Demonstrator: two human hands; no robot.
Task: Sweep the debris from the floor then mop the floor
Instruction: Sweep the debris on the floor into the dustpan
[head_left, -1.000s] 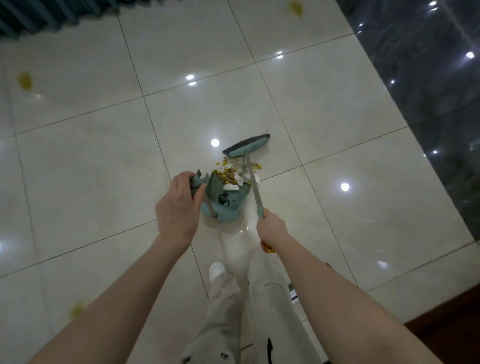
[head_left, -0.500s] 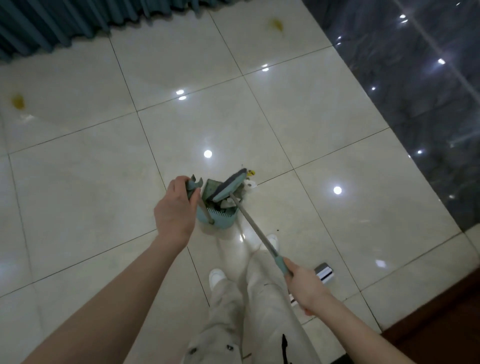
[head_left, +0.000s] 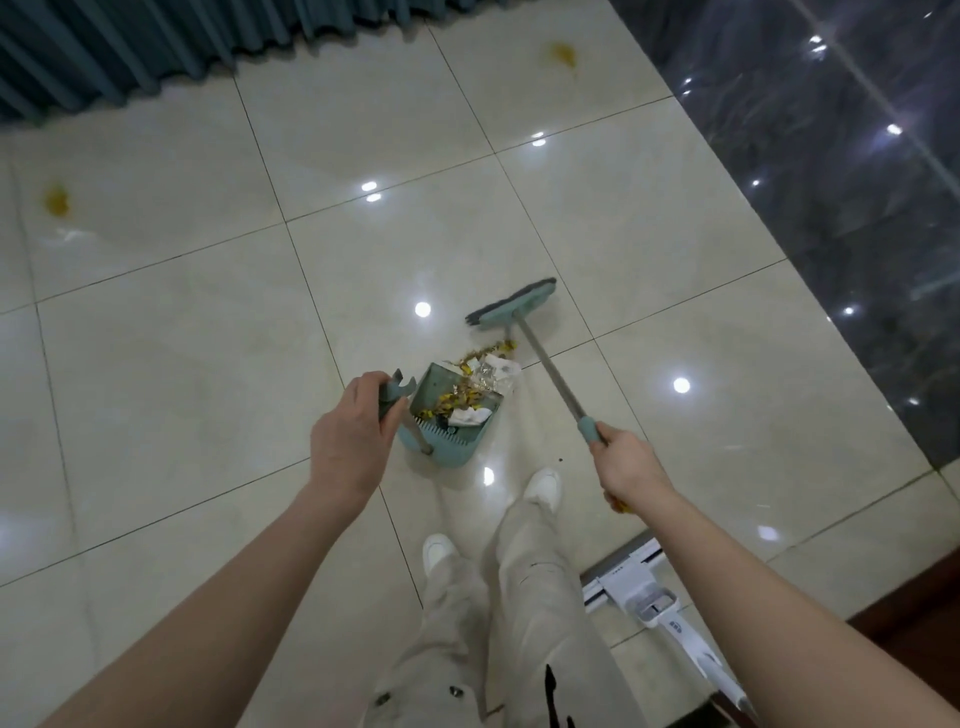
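Both forearms reach forward and down over the floor (head_left: 182, 338). Right hand (head_left: 626, 462) is wrapped around the broom (head_left: 540, 358) handle, head beyond it. Left hand (head_left: 348, 436) grips the dustpan (head_left: 449, 415) handle; debris (head_left: 478, 387) lies just right of it, in the pan.

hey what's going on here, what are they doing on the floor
A person is sweeping up. The left hand holds the handle of a teal dustpan set on the tiled floor, with yellow scraps and white paper already in it. The right hand grips a broom, its head just beyond the debris left at the pan's mouth. A white mop lies by the feet, and yellow stains remain.
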